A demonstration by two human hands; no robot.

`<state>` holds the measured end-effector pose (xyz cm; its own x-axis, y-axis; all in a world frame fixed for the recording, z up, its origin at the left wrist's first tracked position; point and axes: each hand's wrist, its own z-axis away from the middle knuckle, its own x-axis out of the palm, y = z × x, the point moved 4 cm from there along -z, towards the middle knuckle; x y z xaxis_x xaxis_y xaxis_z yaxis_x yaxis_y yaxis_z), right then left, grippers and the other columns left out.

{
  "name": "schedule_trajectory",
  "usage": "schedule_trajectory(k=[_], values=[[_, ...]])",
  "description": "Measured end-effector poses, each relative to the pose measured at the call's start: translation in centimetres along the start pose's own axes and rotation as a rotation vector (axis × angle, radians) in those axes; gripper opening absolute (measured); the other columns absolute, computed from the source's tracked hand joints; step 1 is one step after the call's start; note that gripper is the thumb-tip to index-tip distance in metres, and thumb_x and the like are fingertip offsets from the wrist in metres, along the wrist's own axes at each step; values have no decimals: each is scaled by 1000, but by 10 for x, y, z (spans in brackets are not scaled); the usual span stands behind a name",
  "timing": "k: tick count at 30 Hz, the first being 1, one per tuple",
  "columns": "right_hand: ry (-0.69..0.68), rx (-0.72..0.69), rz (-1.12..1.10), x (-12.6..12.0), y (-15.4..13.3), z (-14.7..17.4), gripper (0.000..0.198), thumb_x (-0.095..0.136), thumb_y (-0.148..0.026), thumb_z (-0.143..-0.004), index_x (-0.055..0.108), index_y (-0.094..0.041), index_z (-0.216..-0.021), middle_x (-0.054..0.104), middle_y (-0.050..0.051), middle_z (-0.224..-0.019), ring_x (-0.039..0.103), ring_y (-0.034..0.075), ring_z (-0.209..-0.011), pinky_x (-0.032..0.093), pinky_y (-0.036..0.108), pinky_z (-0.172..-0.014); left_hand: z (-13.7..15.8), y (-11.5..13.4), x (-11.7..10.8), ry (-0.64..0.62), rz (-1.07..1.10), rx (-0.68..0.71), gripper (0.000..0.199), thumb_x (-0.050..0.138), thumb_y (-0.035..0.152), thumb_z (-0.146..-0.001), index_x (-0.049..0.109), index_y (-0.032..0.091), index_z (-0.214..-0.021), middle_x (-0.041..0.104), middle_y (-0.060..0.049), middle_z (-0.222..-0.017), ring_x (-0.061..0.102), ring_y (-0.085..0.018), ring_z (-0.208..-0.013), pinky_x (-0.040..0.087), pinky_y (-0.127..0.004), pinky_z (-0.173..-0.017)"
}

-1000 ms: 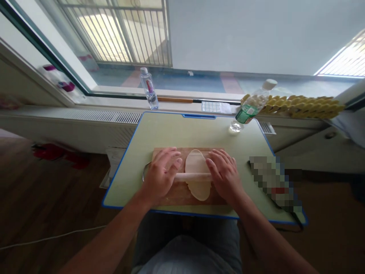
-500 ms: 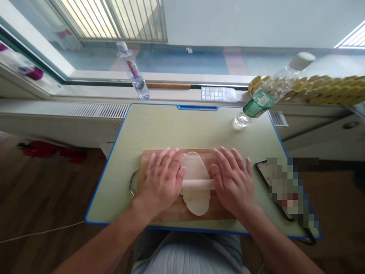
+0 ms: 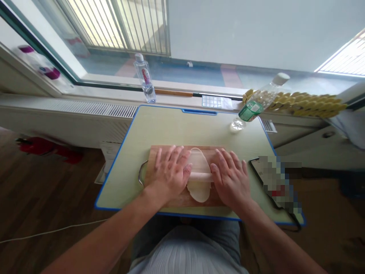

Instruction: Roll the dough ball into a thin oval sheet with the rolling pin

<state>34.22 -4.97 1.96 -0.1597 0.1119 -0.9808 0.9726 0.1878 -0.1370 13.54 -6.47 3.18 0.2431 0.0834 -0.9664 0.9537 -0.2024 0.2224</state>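
My left hand [image 3: 171, 171] lies flat over the left part of a pale rolling pin [image 3: 200, 177], fingers stretched out and spread. Over the pin's right part rests my right hand [image 3: 232, 175], palm down, its fingers also extended. Only the middle of the pin shows; both ends are hidden under the hands. Beneath it is a thin, long oval sheet of dough [image 3: 199, 194], running away from me, with slightly ragged side edges. The dough lies on a wooden cutting board [image 3: 176, 201] with a metal handle [image 3: 140, 173] at its left.
The board sits on a small table [image 3: 168, 125] with a blue rim. A green-labelled bottle [image 3: 251, 110] stands at its back right, and a phone [image 3: 270, 182] in a pixelated area lies at the right. A clear bottle [image 3: 146, 82] stands on the windowsill by yellow woven material [image 3: 308, 104].
The head view has shifted, so the table appears slightly smaller and its front edge higher. Both hands remain on the rolling pin, which lies across nearly the same part of the dough.
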Motion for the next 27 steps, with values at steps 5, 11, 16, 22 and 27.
schedule_trajectory(k=[5,11,16,22,27], values=[[36,26,-18,4,2,-29,59,34,-47,-112,55,-25,-163,53,9,-169,44,36,-156,33,60,-128,-29,-8,4,-9,4,-22,48,42,45,-113,63,30,-154,57,-9,-166,48,-34,-156,29,-68,-131],[-34,84,-117,11,10,-84,62,35,-48,-111,52,-18,-163,55,13,-167,47,35,-153,37,55,-125,-82,-23,8,-5,-10,-10,47,42,45,-112,67,24,-147,59,-13,-163,52,-33,-150,34,-64,-128],[14,34,-89,6,4,-51,58,35,-47,-113,56,-21,-161,57,11,-165,46,34,-153,35,56,-126,-57,-17,7,-35,12,-26,48,39,47,-113,66,26,-147,61,-12,-161,54,-34,-149,37,-64,-126],[88,6,-40,-2,-4,14,54,34,-45,-114,60,-26,-157,57,7,-166,41,35,-158,24,63,-131,-1,-1,-2,10,-5,-9,50,42,44,-112,64,26,-153,60,-12,-163,51,-37,-153,32,-65,-130],[100,40,-45,0,-3,-6,55,35,-46,-113,61,-27,-157,59,7,-164,44,35,-156,24,61,-131,-23,-6,3,23,23,-4,48,44,41,-110,67,27,-150,63,-12,-160,55,-36,-149,38,-62,-127]])
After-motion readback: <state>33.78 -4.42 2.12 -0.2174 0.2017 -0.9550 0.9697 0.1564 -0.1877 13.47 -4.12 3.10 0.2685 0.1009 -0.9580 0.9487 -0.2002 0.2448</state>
